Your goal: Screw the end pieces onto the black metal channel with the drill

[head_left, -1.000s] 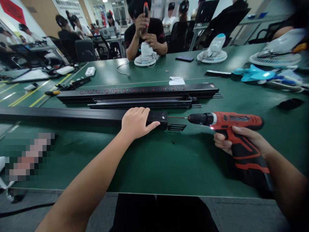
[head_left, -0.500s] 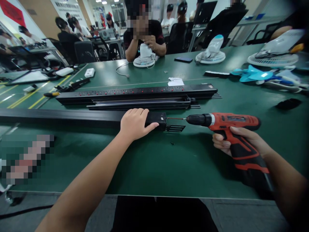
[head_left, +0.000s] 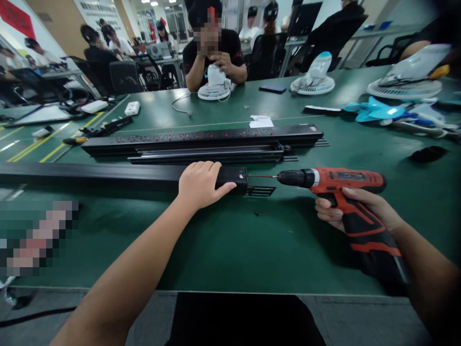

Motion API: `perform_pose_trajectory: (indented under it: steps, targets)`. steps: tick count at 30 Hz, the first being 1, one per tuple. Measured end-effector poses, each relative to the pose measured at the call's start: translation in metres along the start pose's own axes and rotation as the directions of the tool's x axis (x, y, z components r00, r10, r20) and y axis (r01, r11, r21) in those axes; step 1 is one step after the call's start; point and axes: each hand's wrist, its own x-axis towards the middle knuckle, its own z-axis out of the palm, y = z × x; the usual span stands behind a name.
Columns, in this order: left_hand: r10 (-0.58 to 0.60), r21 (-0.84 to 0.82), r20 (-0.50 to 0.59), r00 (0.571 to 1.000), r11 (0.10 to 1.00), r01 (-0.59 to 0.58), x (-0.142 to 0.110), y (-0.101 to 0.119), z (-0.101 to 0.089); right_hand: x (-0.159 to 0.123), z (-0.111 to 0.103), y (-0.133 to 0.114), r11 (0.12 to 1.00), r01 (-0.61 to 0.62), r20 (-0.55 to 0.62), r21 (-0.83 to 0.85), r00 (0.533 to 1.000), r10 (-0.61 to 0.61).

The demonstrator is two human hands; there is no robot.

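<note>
A long black power strip [head_left: 108, 172] lies across the green table [head_left: 230, 250]. My left hand [head_left: 200, 183] is closed over its top near the right end, fingers curled down on it. My right hand [head_left: 355, 210] grips the handle of a red and black cordless drill [head_left: 338, 185]. The drill's thin bit points left and its tip meets the end face of the strip at the end cap [head_left: 240, 179]. A small black screw [head_left: 256, 213] lies on the table just below that end.
Two more black power strips [head_left: 201, 142] lie parallel behind. White desk fans [head_left: 312, 79], blue fan blades [head_left: 376, 110], a phone [head_left: 272, 88] and paper slips [head_left: 260, 121] sit farther back. A seated person [head_left: 212, 48] works opposite; others sit at far tables.
The drill's work light, lit a second ago, is now off. Drill and right hand have shifted slightly left toward the strip's end. My left hand stays put.
</note>
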Motion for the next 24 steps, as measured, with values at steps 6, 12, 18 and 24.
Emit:
perform_pose_trajectory:
  steps: [6, 12, 18, 24]
  targets:
    - [-0.004, 0.004, 0.003, 1.0, 1.0, 0.004, 0.0, 0.001, 0.0, 0.0, 0.003, -0.002, 0.998, 0.018, -0.011, -0.058, 1.0, -0.018]
    - [-0.01, -0.005, 0.016, 1.0, 1.0, 0.01, 0.0, 0.001, -0.001, -0.001, 0.01, -0.003, 0.997, 0.055, -0.016, -0.061, 0.998, -0.056]
    - [-0.01, -0.016, 0.014, 1.0, 1.0, 0.01, 0.0, 0.001, -0.001, -0.001, 0.011, -0.003, 0.999, 0.034, -0.008, -0.011, 0.999, -0.034]
    - [-0.014, -0.003, 0.013, 1.0, 1.0, 0.014, 0.001, 0.002, -0.001, -0.001, 0.004, -0.002, 0.998, -0.012, 0.018, 0.055, 1.0, 0.011]
